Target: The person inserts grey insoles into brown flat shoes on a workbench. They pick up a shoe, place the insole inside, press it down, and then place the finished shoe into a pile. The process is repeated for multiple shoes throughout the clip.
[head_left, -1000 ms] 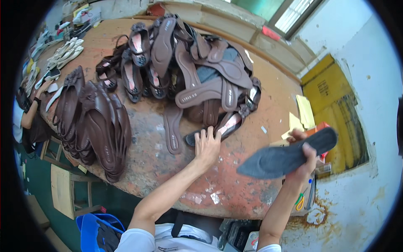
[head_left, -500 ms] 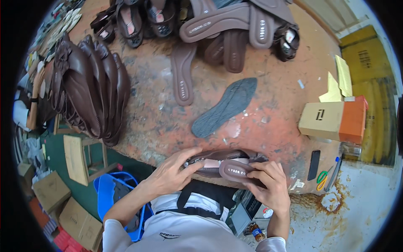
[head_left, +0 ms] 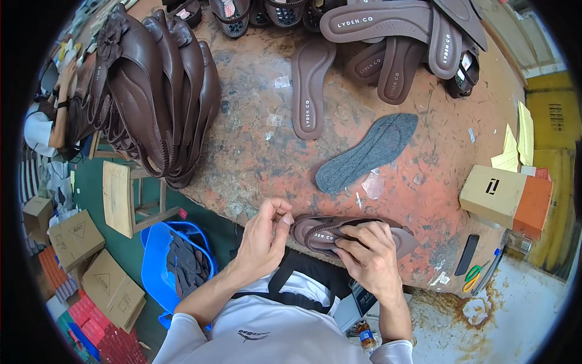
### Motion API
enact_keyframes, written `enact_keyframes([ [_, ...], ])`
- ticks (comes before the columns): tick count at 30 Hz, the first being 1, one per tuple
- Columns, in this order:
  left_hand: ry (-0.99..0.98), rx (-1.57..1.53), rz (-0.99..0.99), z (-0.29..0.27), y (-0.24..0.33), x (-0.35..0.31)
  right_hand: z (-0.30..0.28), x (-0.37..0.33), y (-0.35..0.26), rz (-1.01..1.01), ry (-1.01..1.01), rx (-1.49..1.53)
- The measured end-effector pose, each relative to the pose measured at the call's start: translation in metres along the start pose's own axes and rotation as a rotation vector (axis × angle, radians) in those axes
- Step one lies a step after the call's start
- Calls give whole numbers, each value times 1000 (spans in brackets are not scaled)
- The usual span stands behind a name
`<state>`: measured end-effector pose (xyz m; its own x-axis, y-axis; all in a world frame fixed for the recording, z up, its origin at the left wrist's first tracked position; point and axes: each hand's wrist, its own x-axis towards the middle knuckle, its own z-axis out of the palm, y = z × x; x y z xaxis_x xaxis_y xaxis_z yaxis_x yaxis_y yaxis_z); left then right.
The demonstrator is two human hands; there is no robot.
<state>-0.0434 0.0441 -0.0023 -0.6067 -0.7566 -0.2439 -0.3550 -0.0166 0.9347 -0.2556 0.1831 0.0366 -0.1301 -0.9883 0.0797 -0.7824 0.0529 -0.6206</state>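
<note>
The brown shoe [head_left: 313, 228] lies at the near edge of the table [head_left: 248, 164], heel left, within both hands' reach. The right hand [head_left: 371, 253] clasps its middle, seemingly for steadiness; the left hand [head_left: 264, 238] curls beside its heel, whether pinching anything I cannot tell.

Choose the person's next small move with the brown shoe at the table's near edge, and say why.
Perhaps the left hand should steady the left end of the brown shoe: it is beside that end with no clear grip, while the right hand lies over the shoe's middle, where an insole shows inside.
</note>
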Motion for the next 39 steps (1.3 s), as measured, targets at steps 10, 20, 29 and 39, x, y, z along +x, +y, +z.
enact_keyframes([
  [10, 11, 112, -22, 10, 8, 3, 17, 3, -5, 13, 45, -96],
  [20, 1, 280, 100, 15, 19, 8, -16, -13, -19, 593, 92, -461],
  [29, -49, 417, 466, 13, 11, 18, 2, -15, -2, 593, 63, -459],
  [39, -501, 672, 658, 100, -21, -16, 3, -36, -42, 356, -51, -388],
])
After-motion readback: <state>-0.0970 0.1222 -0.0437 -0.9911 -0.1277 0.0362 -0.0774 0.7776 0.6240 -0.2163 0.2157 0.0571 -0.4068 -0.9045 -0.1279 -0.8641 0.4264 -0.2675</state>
